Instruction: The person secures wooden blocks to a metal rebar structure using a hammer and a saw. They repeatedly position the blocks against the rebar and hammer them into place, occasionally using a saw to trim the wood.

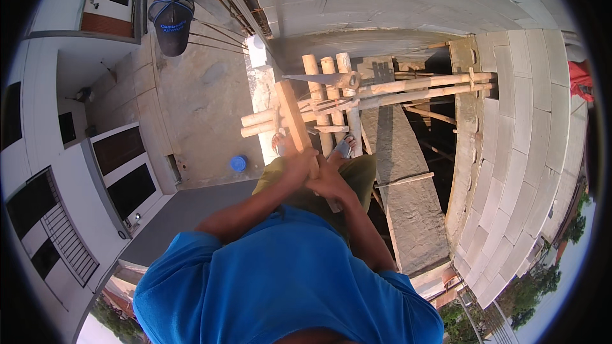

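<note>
A long squared wooden beam [292,114] slants from my lap up and away to the left. My left hand [298,167] is closed around its lower part. Beside it, slightly nearer and to the right, my right hand [329,180] also grips the beam, whose near end shows below. Past the beam's middle, a hand saw [322,79] lies across the bamboo poles, its wooden handle pointing right. Part of the saw's blade tip is close to the beam.
Crossed bamboo poles [414,89] span a dark opening beside a rough concrete slab [401,172]. Block walls [510,102] rise ahead and right. A dark cap [172,23] is at rebar ends, upper left. A blue bucket [238,164] stands on the floor below left.
</note>
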A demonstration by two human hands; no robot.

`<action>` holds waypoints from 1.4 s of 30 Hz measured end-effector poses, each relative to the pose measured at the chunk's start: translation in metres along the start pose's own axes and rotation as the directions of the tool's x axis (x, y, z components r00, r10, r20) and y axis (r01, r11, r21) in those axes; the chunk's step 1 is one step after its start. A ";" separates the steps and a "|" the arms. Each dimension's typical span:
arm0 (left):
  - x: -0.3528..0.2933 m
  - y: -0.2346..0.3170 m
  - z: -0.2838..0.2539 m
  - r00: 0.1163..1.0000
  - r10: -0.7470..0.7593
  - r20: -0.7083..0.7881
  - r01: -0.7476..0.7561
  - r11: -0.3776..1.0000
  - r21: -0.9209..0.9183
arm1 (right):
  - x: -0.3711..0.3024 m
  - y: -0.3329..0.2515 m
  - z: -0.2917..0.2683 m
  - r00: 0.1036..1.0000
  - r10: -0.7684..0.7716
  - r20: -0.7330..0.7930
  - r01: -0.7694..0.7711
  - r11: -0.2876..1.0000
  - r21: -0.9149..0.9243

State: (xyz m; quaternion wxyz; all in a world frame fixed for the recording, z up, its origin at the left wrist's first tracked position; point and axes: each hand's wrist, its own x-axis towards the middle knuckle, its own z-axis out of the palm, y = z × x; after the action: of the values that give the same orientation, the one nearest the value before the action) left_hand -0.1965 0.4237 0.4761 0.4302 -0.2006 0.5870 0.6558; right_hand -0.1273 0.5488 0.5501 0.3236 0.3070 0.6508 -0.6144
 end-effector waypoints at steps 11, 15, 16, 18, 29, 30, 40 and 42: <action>-0.004 -0.014 0.143 0.998 -0.036 0.054 0.037 0.999 -0.020 | -0.037 0.079 -0.093 0.950 -0.211 -0.230 0.219 0.976 0.007; -0.029 0.000 0.205 0.984 0.024 0.177 0.007 0.985 -0.171 | -0.063 0.098 -0.134 0.892 -0.329 -0.310 0.341 0.940 -0.017; -0.032 -0.002 0.215 0.984 0.030 0.174 -0.002 0.987 -0.161 | -0.075 0.097 -0.148 0.924 -0.285 -0.255 0.307 0.950 0.052; -0.040 -0.001 0.239 0.990 0.027 0.139 -0.013 0.995 -0.103 | -0.094 0.094 -0.174 0.952 -0.248 -0.179 0.268 0.959 0.094; -0.023 0.046 0.253 0.971 0.232 0.056 -0.234 0.971 0.039 | -0.062 0.067 -0.214 0.893 -0.451 -0.014 0.451 0.892 0.041; -0.022 0.063 0.254 0.970 0.238 0.043 -0.238 0.971 0.010 | -0.050 0.057 -0.217 0.906 -0.423 0.019 0.420 0.904 0.084; 0.079 0.122 0.181 0.932 0.363 -0.001 -0.361 0.926 -0.113 | 0.016 -0.041 -0.189 0.902 -0.396 -0.169 0.366 0.912 -0.183; 0.087 0.137 0.153 0.962 0.269 -0.050 -0.274 0.949 -0.156 | 0.008 -0.074 -0.185 0.898 -0.378 -0.224 0.306 0.904 -0.298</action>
State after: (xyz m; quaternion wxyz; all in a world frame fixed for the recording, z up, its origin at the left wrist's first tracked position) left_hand -0.3167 0.6052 0.5261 0.3100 -0.1613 0.5598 0.7514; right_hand -0.1989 0.7293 0.5949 0.1526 0.2254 0.8071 -0.5239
